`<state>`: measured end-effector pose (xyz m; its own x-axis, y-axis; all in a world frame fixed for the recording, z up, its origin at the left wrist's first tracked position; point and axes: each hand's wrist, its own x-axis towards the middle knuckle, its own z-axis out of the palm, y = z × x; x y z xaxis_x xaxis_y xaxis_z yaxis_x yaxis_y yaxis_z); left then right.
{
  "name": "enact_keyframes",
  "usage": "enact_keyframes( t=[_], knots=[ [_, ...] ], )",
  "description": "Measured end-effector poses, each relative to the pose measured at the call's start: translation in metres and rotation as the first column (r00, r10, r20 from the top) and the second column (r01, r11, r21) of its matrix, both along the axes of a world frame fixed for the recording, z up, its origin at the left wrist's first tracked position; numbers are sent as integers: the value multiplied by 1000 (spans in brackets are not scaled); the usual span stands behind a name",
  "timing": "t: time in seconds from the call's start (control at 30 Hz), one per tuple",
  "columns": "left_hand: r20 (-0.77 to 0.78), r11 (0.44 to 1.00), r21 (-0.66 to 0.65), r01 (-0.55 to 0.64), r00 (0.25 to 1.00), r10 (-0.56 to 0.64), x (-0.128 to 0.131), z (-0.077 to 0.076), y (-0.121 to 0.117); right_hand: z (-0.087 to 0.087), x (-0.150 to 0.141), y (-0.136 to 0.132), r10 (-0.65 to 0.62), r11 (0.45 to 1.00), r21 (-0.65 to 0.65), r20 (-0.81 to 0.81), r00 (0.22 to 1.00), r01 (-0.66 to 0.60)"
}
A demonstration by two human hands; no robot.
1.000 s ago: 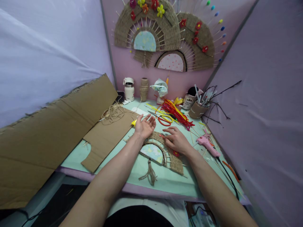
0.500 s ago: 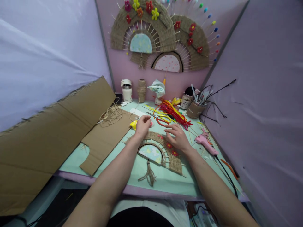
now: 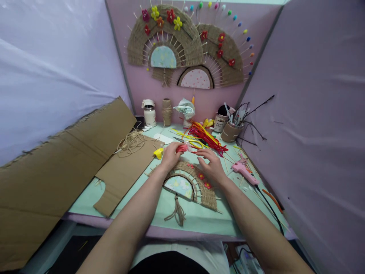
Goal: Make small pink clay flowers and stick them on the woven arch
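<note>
My left hand point(image 3: 170, 156) is closed on a small pinkish-red packet point(image 3: 183, 147) with clear plastic at its edge; whether it is clay I cannot make out. My right hand point(image 3: 211, 164) hovers to the right of it, fingers stretched and thumb apart, fingertips close to the plastic. Below both hands lies a woven twine fan point(image 3: 209, 196) with red flowers, a half-round floral fabric centre point(image 3: 179, 186) and a twine tassel point(image 3: 177, 211). A small yellow packet point(image 3: 158, 153) rests left of my left hand. Scissors point(image 3: 196, 144) lie just beyond, partly covered.
Red and yellow fuzzy stems point(image 3: 208, 137) lie behind the hands. At right are a pink glue gun point(image 3: 244, 171) with a cord and a brush pot point(image 3: 231, 131) with twigs sticking out. Cardboard point(image 3: 128, 165) and loose twine point(image 3: 131, 144) lie left; a jar point(image 3: 149, 114) stands behind.
My left hand has lifted the pinkish-red packet, which now shows beyond its fingertips. My right hand has drawn slightly closer to it. The view has tilted up slightly.
</note>
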<state>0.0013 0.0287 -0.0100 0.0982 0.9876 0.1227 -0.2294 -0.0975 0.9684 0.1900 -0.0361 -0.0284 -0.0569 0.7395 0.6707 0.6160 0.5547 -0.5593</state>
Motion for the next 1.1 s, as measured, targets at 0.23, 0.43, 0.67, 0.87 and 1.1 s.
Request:
enact_keyframes(
  t=[0.23,0.43,0.67,0.87,1.1],
  knots=[
    [-236,913,322,250,955,-178,12,-7,-8,10,1,-4,-8,999,-33,-223,975,1],
    [-361,856,432,284,924,-125,11,-11,-7,3,0,0,15,996,-77,-222,975,-33],
    [-586,789,473,391,809,-50,8,-12,-8,-4,6,7,55,989,-125,-216,975,-84],
    [-675,777,525,346,725,134,10,-13,-16,5,1,-3,-120,992,24,-170,978,126],
    [-728,763,548,342,643,235,21,-15,-27,0,-7,-4,-150,983,112,41,988,145]
  ],
)
